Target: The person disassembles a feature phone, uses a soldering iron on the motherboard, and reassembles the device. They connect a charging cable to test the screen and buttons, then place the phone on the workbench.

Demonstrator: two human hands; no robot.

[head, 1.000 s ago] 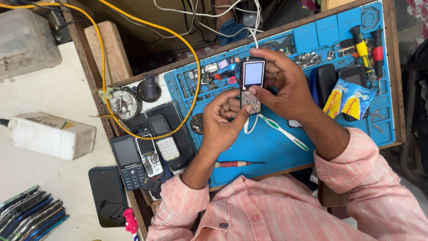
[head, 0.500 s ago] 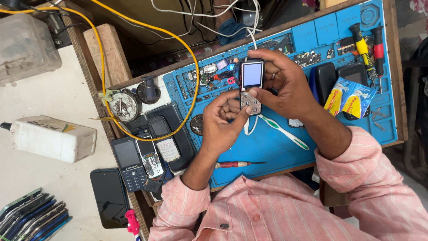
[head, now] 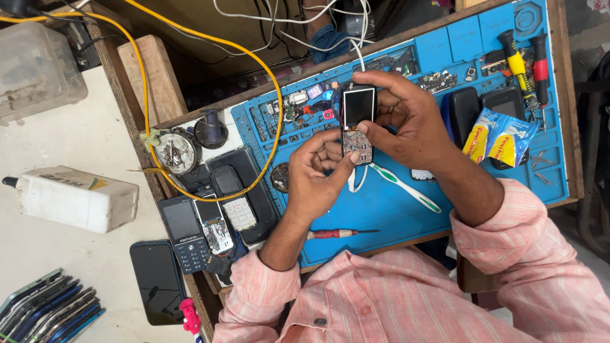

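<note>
A small keypad phone with its front cover off is held over a blue repair mat. Its screen is dark inside a pale frame and the bare keypad board shows below. My right hand wraps the phone's top and right side. The fingers of my left hand are at the keypad's lower left edge, the thumb touching it. A white and green toothbrush lies on the mat just under the hands. Nearer my body lies a red-handled screwdriver.
Several opened phones lie left of the mat, under a looping yellow cable. Yellow and blue packets and upright screwdrivers sit at the right. A white bottle, a black phone and stacked phones lie at the left.
The phone's screen was lit pale before and is dark now. Both hands keep nearly the same hold on it.
</note>
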